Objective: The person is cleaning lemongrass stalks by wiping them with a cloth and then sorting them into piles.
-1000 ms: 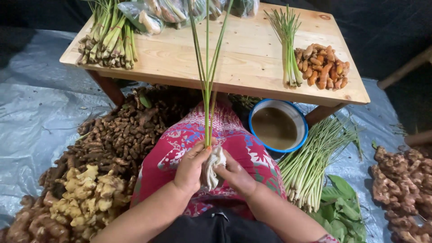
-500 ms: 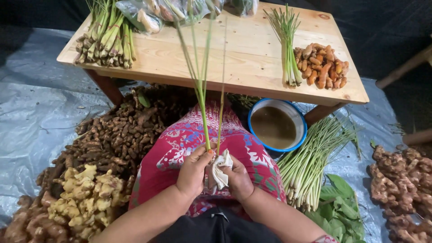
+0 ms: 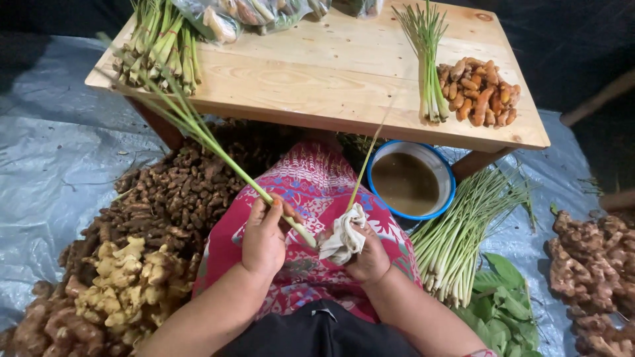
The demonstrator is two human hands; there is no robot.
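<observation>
The left hand (image 3: 263, 239) is closed around a few lemongrass stalks (image 3: 218, 153) near their pale root ends, which point toward 4 o'clock; the green tops slant up to 10 o'clock, crossing in front of the table's (image 3: 331, 86) left corner. Just beside it at 3 o'clock, the right hand (image 3: 369, 256) grips a crumpled white cloth (image 3: 342, 235) together with one thin stalk (image 3: 362, 173) that rises toward 1 o'clock. Both hands hover over a lap covered in red patterned fabric (image 3: 311, 192).

At 1 o'clock from the hands, a blue-rimmed bowl (image 3: 411, 184) of brownish liquid sits on the ground by the table leg. At 3 o'clock lies a loose heap of lemongrass (image 3: 463, 231), with green leaves (image 3: 503, 297) below it and ginger (image 3: 589, 271) farther right. At 9 o'clock are piles of dark roots (image 3: 172, 198) and pale ginger (image 3: 126, 284) on a grey tarp (image 3: 46, 172). On the table, a lemongrass bundle (image 3: 159, 46) lies at the left end, a thin upright bunch (image 3: 426, 53) and a turmeric pile (image 3: 477, 91) at the right.
</observation>
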